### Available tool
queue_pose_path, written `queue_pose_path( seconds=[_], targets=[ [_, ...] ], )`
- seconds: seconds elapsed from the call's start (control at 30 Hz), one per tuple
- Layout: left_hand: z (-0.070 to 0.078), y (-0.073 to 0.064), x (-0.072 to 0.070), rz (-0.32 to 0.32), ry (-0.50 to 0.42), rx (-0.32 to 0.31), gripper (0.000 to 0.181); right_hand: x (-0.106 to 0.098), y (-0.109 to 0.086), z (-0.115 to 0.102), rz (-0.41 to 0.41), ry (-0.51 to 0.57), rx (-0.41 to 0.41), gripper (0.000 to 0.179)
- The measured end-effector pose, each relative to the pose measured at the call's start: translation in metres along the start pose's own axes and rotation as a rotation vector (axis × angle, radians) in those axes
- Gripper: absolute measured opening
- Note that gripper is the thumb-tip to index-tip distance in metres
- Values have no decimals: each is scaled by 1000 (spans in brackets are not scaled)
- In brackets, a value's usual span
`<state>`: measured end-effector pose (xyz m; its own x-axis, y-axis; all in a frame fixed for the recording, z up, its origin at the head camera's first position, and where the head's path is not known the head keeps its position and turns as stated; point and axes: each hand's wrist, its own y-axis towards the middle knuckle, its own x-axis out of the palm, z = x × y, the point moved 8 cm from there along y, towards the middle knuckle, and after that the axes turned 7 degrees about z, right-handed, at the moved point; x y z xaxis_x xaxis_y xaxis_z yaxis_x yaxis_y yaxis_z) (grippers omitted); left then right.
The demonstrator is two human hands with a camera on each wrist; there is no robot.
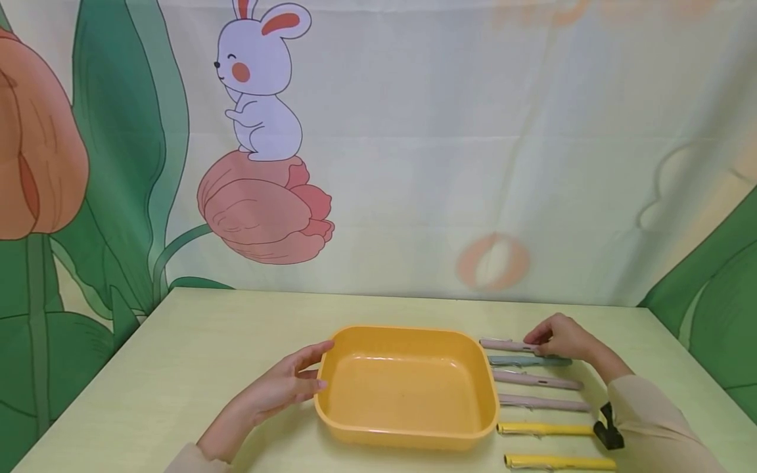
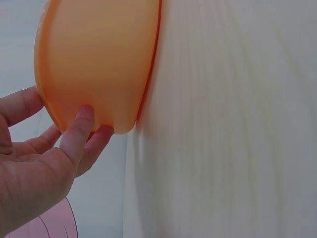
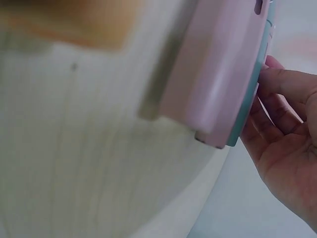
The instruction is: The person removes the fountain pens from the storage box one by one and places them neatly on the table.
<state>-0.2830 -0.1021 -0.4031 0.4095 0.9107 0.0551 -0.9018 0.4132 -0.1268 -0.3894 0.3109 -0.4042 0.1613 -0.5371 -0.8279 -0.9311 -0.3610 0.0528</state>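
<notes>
A yellow-orange plastic tray (image 1: pixel 408 437) stands on the table with nothing in it. At its left end my left hand (image 1: pixel 284 384) touches the rim and outer wall with spread fingers (image 2: pixel 85 116). To the tray's right, several slim capped fountain pens lie in a column. The farthest one, a pale pink fountain pen (image 1: pixel 503 344), is pinched near its right half by my right hand (image 1: pixel 562 336). Just nearer lies a blue-green pen (image 1: pixel 520 361), its right end close under that hand. Two more pink pens (image 1: pixel 556 382) follow, then two yellow pens (image 1: pixel 550 429).
The pale wooden table (image 1: pixel 236 322) ends at a hanging cloth (image 1: pixel 402 197) printed with a rabbit and tulips. A black clip-like strap piece (image 1: pixel 609 430) sits at the right sleeve (image 1: pixel 650 414), above the yellow pens' right ends.
</notes>
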Motion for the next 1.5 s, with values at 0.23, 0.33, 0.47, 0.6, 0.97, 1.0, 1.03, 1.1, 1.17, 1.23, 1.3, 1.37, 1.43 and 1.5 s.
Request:
queue_pose_path(
  seconds=[0.23, 0.33, 0.47, 0.6, 0.97, 1.0, 1.03, 1.1, 1.17, 1.23, 1.3, 1.37, 1.43, 1.5],
  targets=[
    [0, 0, 0, 0, 5, -2, 69, -4, -1, -5, 18, -2, -13, 20],
    [0, 0, -1, 19, 15, -7, 69, -8, -3, -9, 36, -4, -30, 22],
    [1, 0, -4, 58, 59, 12, 69, -16, -7, -17, 54, 30, -58, 25],
    [5, -4, -8, 108, 151, 49, 67, -23, -12, -28, 55, 64, -65, 29],
    [34, -26, -31, 392, 570, 209, 52, -40, -36, -67, 106, 6, -156, 33],
    [37, -29, -33, 413, 625, 238, 51, -40, -38, -70, 110, -13, -169, 34],
    [40, -31, -34, 433, 681, 268, 50, -40, -41, -74, 117, -31, -182, 34],
    [45, -36, -35, 472, 796, 325, 48, -39, -46, -80, 133, -94, -204, 34],
    [49, -40, -36, 506, 914, 364, 47, -38, -51, -88, 144, -160, -227, 35],
    [51, -43, -37, 544, 1035, 382, 46, -35, -55, -95, 151, -229, -242, 34],
    [52, -45, -37, 569, 1133, 394, 46, -31, -58, -99, 149, -297, -246, 36],
    [54, -46, -37, 589, 1214, 401, 46, -28, -61, -103, 155, -379, -247, 39],
    [55, -46, -36, 604, 1282, 415, 47, -26, -65, -105, 174, -454, -246, 44],
    [55, -46, -36, 614, 1341, 411, 47, -24, -68, -105, 190, -514, -219, 50]
  ],
)
